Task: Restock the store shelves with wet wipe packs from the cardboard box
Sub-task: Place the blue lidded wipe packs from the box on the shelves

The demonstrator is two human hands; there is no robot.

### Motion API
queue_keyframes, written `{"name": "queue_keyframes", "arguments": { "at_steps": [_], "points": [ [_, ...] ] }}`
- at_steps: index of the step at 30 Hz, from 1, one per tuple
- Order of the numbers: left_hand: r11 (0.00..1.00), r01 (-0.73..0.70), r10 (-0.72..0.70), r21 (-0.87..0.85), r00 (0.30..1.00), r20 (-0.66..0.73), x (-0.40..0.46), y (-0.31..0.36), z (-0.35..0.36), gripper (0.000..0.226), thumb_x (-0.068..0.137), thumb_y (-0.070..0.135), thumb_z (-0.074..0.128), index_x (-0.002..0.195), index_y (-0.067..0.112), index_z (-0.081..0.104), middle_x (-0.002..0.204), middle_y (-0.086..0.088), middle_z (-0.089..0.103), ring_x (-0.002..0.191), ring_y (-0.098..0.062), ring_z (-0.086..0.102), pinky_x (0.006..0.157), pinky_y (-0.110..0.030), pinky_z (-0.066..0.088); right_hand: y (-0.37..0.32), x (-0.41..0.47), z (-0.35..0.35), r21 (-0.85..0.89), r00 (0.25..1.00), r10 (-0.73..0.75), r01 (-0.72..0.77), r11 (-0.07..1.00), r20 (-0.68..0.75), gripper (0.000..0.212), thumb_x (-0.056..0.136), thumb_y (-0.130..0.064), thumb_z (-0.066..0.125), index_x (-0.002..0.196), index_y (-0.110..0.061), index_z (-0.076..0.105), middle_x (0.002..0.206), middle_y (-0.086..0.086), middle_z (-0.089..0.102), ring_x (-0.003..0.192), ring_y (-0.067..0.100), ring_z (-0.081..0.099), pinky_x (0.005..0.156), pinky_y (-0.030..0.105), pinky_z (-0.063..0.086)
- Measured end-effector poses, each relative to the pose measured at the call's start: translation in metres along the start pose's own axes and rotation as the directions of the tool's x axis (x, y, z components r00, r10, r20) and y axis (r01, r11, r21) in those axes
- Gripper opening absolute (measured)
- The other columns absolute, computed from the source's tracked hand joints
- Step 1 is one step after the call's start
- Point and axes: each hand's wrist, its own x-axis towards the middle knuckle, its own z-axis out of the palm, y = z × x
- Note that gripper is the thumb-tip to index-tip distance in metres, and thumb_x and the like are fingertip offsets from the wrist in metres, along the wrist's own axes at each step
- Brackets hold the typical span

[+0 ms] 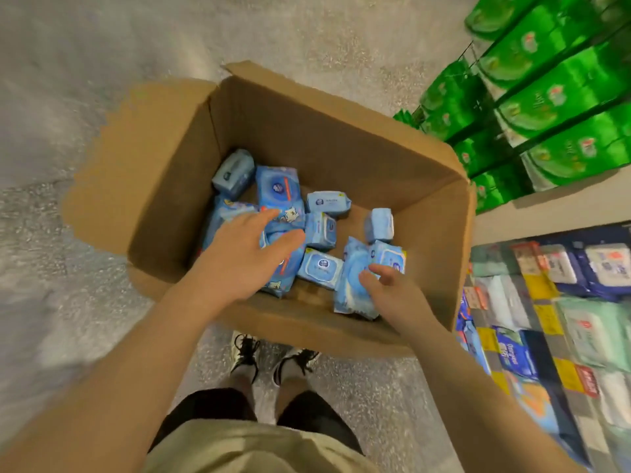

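An open cardboard box (341, 138) stands on the floor in front of me, with several blue wet wipe packs loose on its bottom. My left hand (242, 254) reaches into the box with spread fingers, above a large blue pack (278, 189) and its neighbours, holding nothing. My right hand (392, 285) is at the box's near right corner, its thumb and fingers curled round the edge of a light blue pack (351, 288). Small packs (327, 201) lie between the two hands.
Store shelves run along the right: green packages (546, 97) on the upper part, mixed wipe packs (580, 322) with yellow price tags lower down. My feet in black and white shoes (273, 356) stand just behind the box. Speckled grey floor lies to the left.
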Motion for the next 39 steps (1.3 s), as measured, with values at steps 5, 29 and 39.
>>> {"name": "queue_keyframes", "arguments": {
  "at_steps": [5, 29, 39],
  "points": [
    [0.997, 0.062, -0.065, -0.051, 0.997, -0.042, 0.025, -0.019, 0.022, 0.103, 0.065, 0.086, 0.04, 0.15, 0.027, 0.048, 0.158, 0.003, 0.043, 0.148, -0.011, 0.033, 0.119, -0.028, 0.024, 0.02, 0.057, 0.027, -0.148, 0.984, 0.136, -0.119, 0.982, 0.111, 0.058, 0.098, -0.045, 0.061, 0.144, -0.011, 0.054, 0.146, 0.011, 0.057, 0.132, 0.03, 0.053, 0.095, 0.031, 0.041],
    [0.985, 0.171, -0.171, -0.012, 0.985, -0.001, 0.071, -0.042, 0.059, 0.064, 0.097, 0.061, 0.049, 0.153, 0.032, 0.042, 0.155, 0.004, 0.044, 0.148, -0.015, 0.032, 0.121, -0.032, 0.023, 0.079, 0.175, 0.109, -0.187, 0.855, 0.517, -0.515, 0.837, -0.039, 0.12, 0.059, -0.066, 0.083, 0.149, -0.003, 0.034, 0.141, 0.019, 0.04, 0.129, 0.035, 0.045, 0.1, 0.045, 0.052],
    [0.966, 0.216, -0.209, -0.142, 0.976, 0.06, 0.051, -0.011, 0.047, 0.058, 0.095, 0.06, 0.054, 0.145, 0.03, 0.052, 0.151, 0.006, 0.051, 0.135, -0.012, 0.049, 0.106, -0.025, 0.033, 0.028, 0.09, 0.041, 0.456, 0.785, 0.436, -0.613, 0.645, 0.439, 0.025, 0.103, -0.033, 0.056, 0.096, -0.011, 0.068, 0.07, 0.009, 0.075, 0.058, 0.023, 0.071, 0.053, 0.026, 0.058]
  ]
}}
